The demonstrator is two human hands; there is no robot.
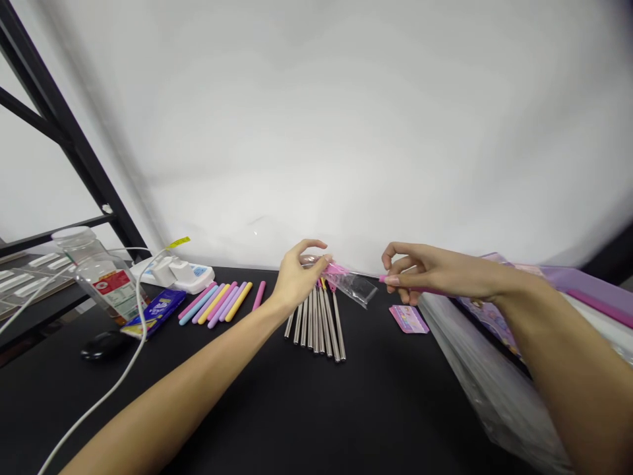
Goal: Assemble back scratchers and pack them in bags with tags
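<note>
My left hand point(297, 274) pinches a clear plastic bag point(357, 290) above the middle of the table, with a pink piece point(337, 268) at its fingertips. From that piece a thin metal rod point(364, 274) runs right to a pink handle point(410, 285). The fingers of my right hand point(420, 267) are closed round this handle. Below my left hand, several metal tubes point(321, 323) lie fanned out, some with pink or yellow ends. Several pink, blue, yellow and purple sticks point(217, 305) lie side by side to the left. Under my right hand lies a small stack of pink cards point(409, 319).
At the left are a clear jar point(106, 277), a blue packet point(157, 311), a black mouse point(106, 345) and a white power strip point(200, 278). A white cable point(136, 349) crosses the table. Clear plastic sleeves point(475, 369) and a purple box point(578, 280) stand at the right.
</note>
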